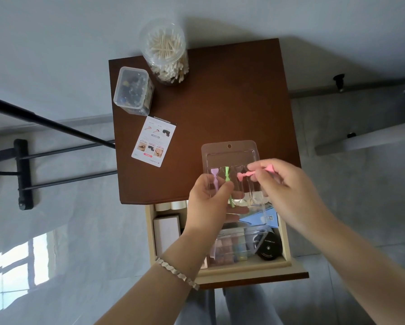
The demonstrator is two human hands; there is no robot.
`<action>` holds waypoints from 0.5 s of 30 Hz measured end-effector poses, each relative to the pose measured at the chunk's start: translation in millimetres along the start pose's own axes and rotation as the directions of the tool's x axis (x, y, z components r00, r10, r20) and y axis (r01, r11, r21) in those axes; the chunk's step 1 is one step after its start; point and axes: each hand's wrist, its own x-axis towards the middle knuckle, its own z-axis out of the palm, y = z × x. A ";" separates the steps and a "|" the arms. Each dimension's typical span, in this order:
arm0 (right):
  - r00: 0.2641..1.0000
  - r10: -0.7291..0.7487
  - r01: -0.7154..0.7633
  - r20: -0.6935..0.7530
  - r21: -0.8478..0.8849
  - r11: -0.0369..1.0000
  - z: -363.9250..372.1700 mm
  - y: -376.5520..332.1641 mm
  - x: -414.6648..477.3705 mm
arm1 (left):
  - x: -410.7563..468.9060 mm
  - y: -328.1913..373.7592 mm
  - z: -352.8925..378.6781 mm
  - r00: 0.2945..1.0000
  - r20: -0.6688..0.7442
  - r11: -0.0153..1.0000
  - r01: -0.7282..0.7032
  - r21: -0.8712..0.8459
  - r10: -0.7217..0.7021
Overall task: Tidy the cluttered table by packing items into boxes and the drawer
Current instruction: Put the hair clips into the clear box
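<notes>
Head view: the left hand point(208, 200) grips the lower left part of a clear plastic blister tray point(229, 154), thumb across its front and fingers behind. It holds the tray tilted up over the near edge of the brown tabletop point(232, 97). A purple applicator point(214, 178) lies in the tray's left slot, and a green applicator point(228, 184) sits beside it, its lower end passing under the thumb. The right hand point(288, 184) pinches a pink applicator point(244, 176) between thumb and fingertips, holding it crosswise in front of the tray's right slots. Whether it touches the tray cannot be told.

Below the hands a cream drawer point(288, 245) stands open. In it are a white box point(167, 233) at the left, a blue card point(261, 219), a clear case of pastel pieces point(229, 250) and a round black compact point(269, 248).

Further back on the tabletop lie a printed instruction card point(153, 140), a small lidded clear box point(133, 90) of dark small items, and a clear round jar of cotton swabs point(165, 50) at the far edge. A silver bracelet point(176, 272) circles the left wrist.
</notes>
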 end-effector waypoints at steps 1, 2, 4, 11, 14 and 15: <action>1.000 -0.006 0.006 0.006 0.015 1.000 -0.3 0.9 -0.5 | 0.4 -0.1 0.3 1.000 -0.011 1.000 -0.003 0.000 0.003; 1.000 -0.024 0.024 -0.001 0.017 1.000 0.1 1.7 -0.9 | 0.5 0.1 0.5 1.000 -0.022 1.000 -0.005 -0.004 0.005; 0.997 -0.062 0.061 -0.037 -0.010 0.998 1.4 3.0 -1.9 | 0.3 1.3 1.0 0.999 -0.032 0.999 0.003 -0.034 -0.004; 0.988 -0.111 0.107 -0.106 -0.043 0.993 5.0 6.5 -0.7 | 0.7 5.1 3.6 0.998 -0.062 0.999 0.029 -0.028 -0.031; 0.942 -0.199 0.171 -0.272 -0.125 0.977 8.6 5.9 -4.7 | 1.0 6.1 4.5 0.996 -0.078 0.999 0.033 -0.039 -0.036; 0.921 -0.245 0.203 -0.304 -0.163 0.966 11.0 5.7 -7.0 | 0.8 6.8 5.4 0.997 -0.074 0.999 0.027 -0.044 -0.030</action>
